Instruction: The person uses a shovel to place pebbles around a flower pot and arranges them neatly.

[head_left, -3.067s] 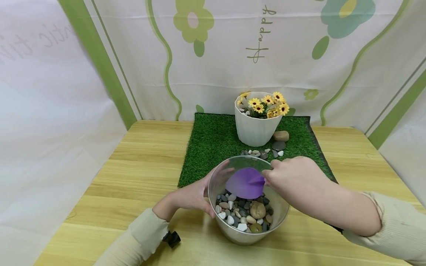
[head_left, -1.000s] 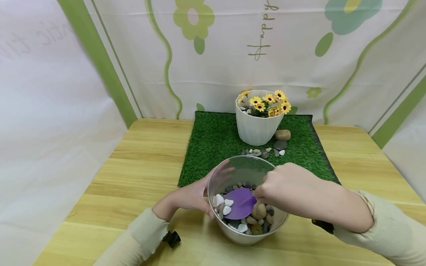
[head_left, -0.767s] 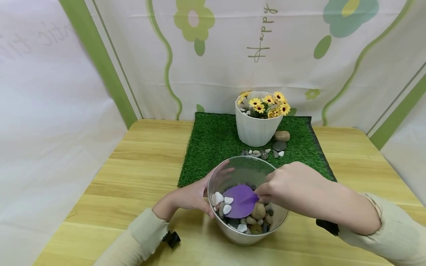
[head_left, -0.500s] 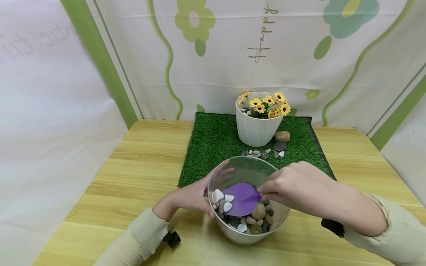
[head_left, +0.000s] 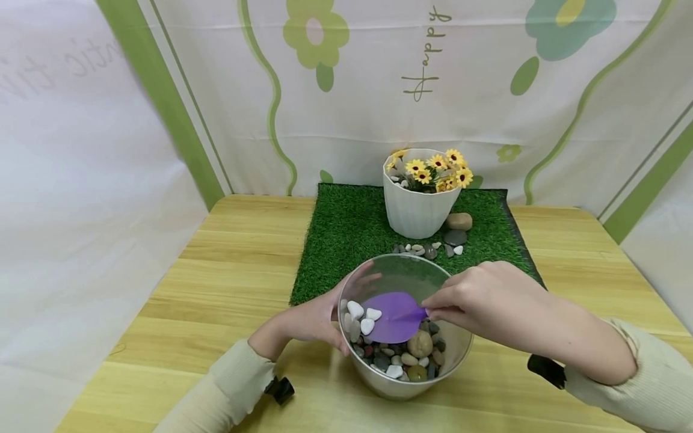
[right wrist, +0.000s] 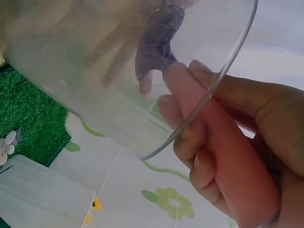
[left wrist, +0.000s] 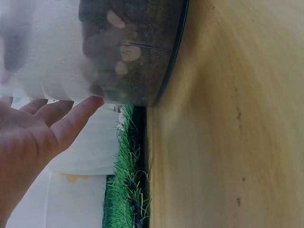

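A small trowel with a purple blade (head_left: 394,322) and a pink handle (right wrist: 228,161) is in my right hand (head_left: 487,300), its fingers and thumb wrapped round the handle. The blade is inside a clear plastic bucket (head_left: 387,388), tilted over the pebbles, several white stones (head_left: 367,326) at its left edge. Mixed grey, tan and white pebbles (head_left: 395,361) cover the bucket's bottom, along with a larger tan stone (head_left: 420,344). My left hand (head_left: 314,316) rests against the bucket's left wall, thumb in front and fairly straight fingers (left wrist: 78,116) spread along the side.
Behind the bucket lies a green turf mat (head_left: 346,240). On it stand a white pot (head_left: 414,213) with yellow flowers (head_left: 438,171), a brown stone (head_left: 459,221), a dark stone (head_left: 455,238) and a row of small pebbles (head_left: 417,249). A printed curtain (head_left: 368,114) hangs behind the wooden table (head_left: 206,270).
The trowel blade went down into the pebbles, pushed left, and has now risen a little, uncovering pebbles beneath. White stones have gathered at the left wall. My left hand has stayed put.
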`<state>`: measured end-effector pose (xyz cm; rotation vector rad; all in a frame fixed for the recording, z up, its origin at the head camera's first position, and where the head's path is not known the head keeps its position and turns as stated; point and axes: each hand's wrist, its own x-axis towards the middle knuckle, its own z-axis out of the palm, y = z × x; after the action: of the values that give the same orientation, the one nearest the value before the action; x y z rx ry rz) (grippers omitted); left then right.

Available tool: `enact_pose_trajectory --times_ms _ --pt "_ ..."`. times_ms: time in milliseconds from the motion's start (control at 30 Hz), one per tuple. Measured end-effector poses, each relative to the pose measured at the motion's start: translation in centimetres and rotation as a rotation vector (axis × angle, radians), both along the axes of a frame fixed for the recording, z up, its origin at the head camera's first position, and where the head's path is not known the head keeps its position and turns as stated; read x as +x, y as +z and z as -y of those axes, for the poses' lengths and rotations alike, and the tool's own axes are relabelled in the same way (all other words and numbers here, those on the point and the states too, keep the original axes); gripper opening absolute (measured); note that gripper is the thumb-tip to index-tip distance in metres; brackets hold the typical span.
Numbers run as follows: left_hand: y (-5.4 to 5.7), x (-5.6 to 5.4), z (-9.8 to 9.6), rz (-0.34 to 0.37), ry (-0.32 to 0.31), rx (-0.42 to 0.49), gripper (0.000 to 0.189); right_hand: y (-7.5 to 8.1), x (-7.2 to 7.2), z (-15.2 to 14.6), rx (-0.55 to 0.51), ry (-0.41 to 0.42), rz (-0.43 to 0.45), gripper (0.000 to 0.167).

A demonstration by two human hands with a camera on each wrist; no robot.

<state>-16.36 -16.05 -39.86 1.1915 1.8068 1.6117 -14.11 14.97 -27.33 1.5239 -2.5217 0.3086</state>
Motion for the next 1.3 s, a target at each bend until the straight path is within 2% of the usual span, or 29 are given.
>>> enact_pose_trajectory --times_ms 167,300,567,833,1067,1300 --pt "0.0 0.0 0.0 -0.018 0.007 -0.008 0.137 0.1 0.0 -0.2 -0.029 0.008 0.026 0.015" --pt "0.0 0.1 0.0 -0.001 0.004 -0.001 0.138 0.0 0.2 -0.4 -0.052 0.024 0.037 0.017" --pt "0.1 0.1 0.0 0.019 -0.001 0.01 0.139 -0.6 0.1 -0.9 -0.131 0.046 -0.035 0.022" --pt "0.0 0.0 0.0 0.039 -0.014 0.029 0.139 -0.9 0.0 -1.3 -0.148 0.062 -0.037 0.023" --pt "-0.1 -0.1 0.0 0.07 -0.057 0.071 0.139 -1.1 0.7 -1.3 -0.177 0.118 -0.111 0.012" --pt "0.0 -0.1 0.1 0.049 -0.037 0.041 0.138 -1.2 0.9 -1.7 -0.223 0.113 -0.05 0.016"
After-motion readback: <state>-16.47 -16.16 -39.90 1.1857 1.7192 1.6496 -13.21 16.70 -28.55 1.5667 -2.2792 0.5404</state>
